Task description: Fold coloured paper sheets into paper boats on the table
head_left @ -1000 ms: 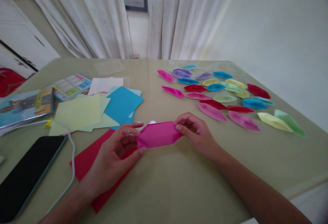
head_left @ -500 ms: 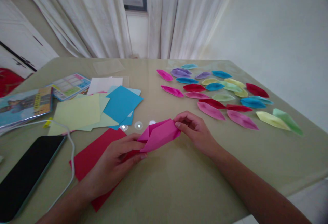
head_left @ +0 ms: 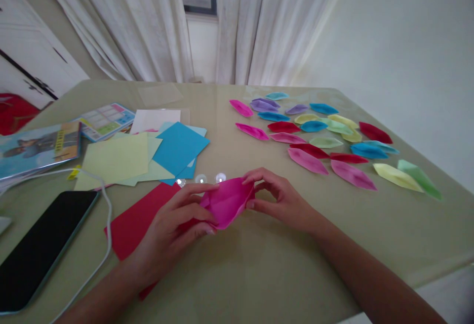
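Note:
Between my hands, a piece of folded magenta paper (head_left: 230,200) is held just above the table, its hollow inner side facing me. My left hand (head_left: 181,220) grips its left end, with the thumb below and the fingers over the edge. At the right end, my right hand (head_left: 276,195) pinches the paper between thumb and fingers. A sheet of red paper (head_left: 142,220) lies under my left hand and is partly covered by it. Three small clear discs (head_left: 201,179) sit just behind the folded paper.
Several folded paper boats (head_left: 313,161) in many colours spread over the table's right side. To the left are yellow sheets (head_left: 114,158), blue sheets (head_left: 181,148), a booklet (head_left: 40,148), a black phone (head_left: 48,250) and a white cable (head_left: 109,220). Curtains (head_left: 148,22) hang behind.
The magenta paper has tipped so its inside now shows and its hollow looks wider. My right fingers have shifted onto its right edge. The view has moved slightly.

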### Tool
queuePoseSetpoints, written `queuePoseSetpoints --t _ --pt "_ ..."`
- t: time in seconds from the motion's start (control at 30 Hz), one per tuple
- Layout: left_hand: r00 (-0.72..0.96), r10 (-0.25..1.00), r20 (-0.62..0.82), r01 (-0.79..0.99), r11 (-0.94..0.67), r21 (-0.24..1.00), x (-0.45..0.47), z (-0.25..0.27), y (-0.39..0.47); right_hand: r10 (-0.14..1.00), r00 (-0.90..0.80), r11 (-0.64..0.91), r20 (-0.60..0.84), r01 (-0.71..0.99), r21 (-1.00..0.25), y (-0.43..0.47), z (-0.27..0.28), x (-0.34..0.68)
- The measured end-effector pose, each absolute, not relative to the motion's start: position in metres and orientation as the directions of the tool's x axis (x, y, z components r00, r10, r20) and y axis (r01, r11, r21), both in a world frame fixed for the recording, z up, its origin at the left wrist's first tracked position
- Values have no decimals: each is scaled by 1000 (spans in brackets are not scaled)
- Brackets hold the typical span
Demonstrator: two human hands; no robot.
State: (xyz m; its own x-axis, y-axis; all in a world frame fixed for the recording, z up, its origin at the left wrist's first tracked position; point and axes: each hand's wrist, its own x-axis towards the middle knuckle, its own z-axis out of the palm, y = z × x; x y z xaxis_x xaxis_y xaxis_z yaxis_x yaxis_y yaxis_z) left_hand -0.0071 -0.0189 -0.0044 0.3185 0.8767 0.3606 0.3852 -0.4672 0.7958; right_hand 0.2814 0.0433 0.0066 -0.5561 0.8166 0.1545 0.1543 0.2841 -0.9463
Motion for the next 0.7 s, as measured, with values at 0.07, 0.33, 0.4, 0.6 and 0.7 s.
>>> queuePoseSetpoints --t 0.07,0.33,0.4,0.6,0.7 --pt "320 873 368 386 -475 791 -6 -3 -18 786 -584 367 202 177 -913 42 9 281" --pt "328 839 434 376 -537 755 5 2 -21 651 -674 613 348 197 -765 22 18 270" --pt "314 848 427 376 -524 764 6 3 -23 603 -696 666 389 172 -726 19 18 269" --pt "318 872 373 294 -464 835 8 6 -25 574 -691 708 440 149 -690 19 14 268" --pt "289 888 357 284 -436 854 10 5 -25 546 -699 743 461 150 -653 18 14 268"
